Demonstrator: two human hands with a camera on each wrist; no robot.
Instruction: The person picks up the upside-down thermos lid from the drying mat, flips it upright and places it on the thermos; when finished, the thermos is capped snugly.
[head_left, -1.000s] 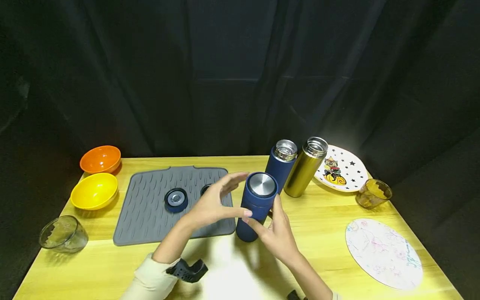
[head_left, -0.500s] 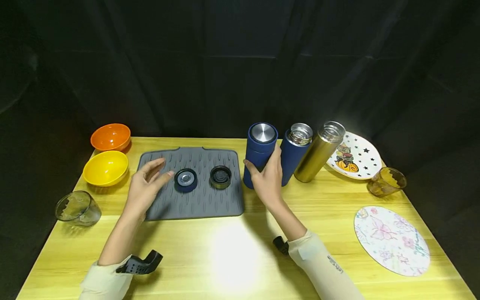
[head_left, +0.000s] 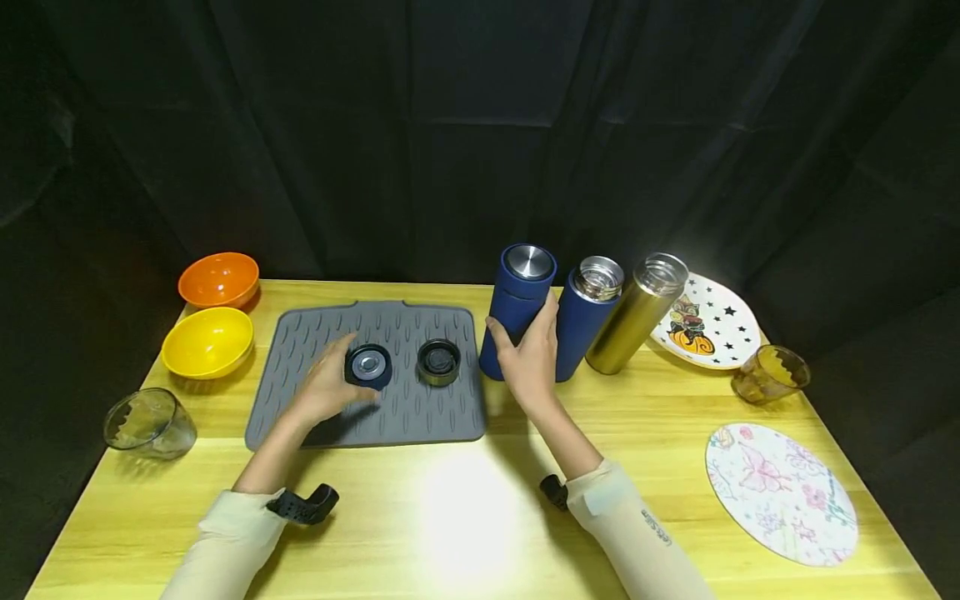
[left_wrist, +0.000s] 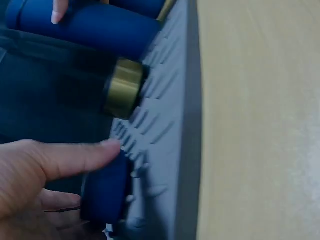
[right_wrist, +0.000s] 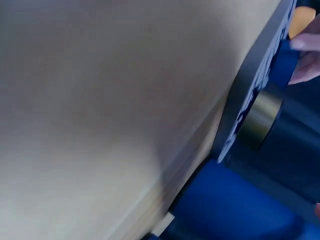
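Note:
On the grey ridged mat (head_left: 405,417), my left hand (head_left: 326,387) is spread around the left side of a dark blue bottle lid (head_left: 368,367), thumb and fingers apart. In the left wrist view the thumb lies close to the lid (left_wrist: 107,190); firm contact cannot be told. My right hand (head_left: 528,358) grips a capped blue thermos (head_left: 510,321) with a steel-topped lid, standing upright just right of the mat. A gold-sided lid (head_left: 438,364) lies upside down on the mat between the hands. Beside the gripped thermos stand an uncapped blue thermos (head_left: 583,333) and an uncapped gold thermos (head_left: 626,329).
Orange (head_left: 219,280) and yellow (head_left: 207,342) bowls and a glass cup (head_left: 152,425) stand at the left. On the right are a star-patterned plate (head_left: 723,321), an amber cup (head_left: 770,374) and a round drawn-on board (head_left: 780,496). A dark curtain (head_left: 480,142) hangs behind.
The capped thermos moved back and left of the other bottles, with my right hand still on it. My left hand left that thermos, swung left, then came in to the blue lid.

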